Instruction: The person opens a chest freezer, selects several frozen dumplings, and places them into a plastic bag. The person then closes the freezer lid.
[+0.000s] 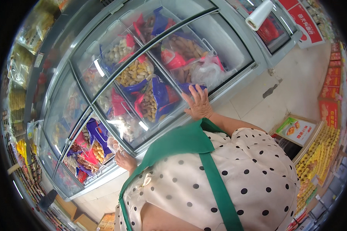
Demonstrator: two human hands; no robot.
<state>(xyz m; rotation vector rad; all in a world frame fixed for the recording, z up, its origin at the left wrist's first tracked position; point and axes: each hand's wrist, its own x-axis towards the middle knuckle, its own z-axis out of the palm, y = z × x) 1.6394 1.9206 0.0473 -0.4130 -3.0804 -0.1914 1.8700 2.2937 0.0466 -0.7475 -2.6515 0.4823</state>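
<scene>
A chest freezer with curved sliding glass lids (173, 86) stands before me. My right hand (199, 103) lies spread on the glass near its front edge, holding nothing. Under that glass, wire baskets hold bags of frozen balls and sausage-like pieces (135, 71); a crumpled clear plastic bag (207, 74) lies among them. Lower left, my left hand (126, 161) is at the front rim, beside the lid's frame and an uncovered section. Whether its fingers grip the frame cannot be made out. Inside that section are blue and red bags (97, 144) and a white wire basket (99, 172).
A roll of clear plastic bags (259, 16) rests on a neighbouring freezer (277, 31). Stacked yellow egg trays (318, 156) and a framed sign (297, 130) stand to my right. Shelves with packaged goods (23, 69) line the far side. Cardboard boxes (65, 206) lie on the floor lower left.
</scene>
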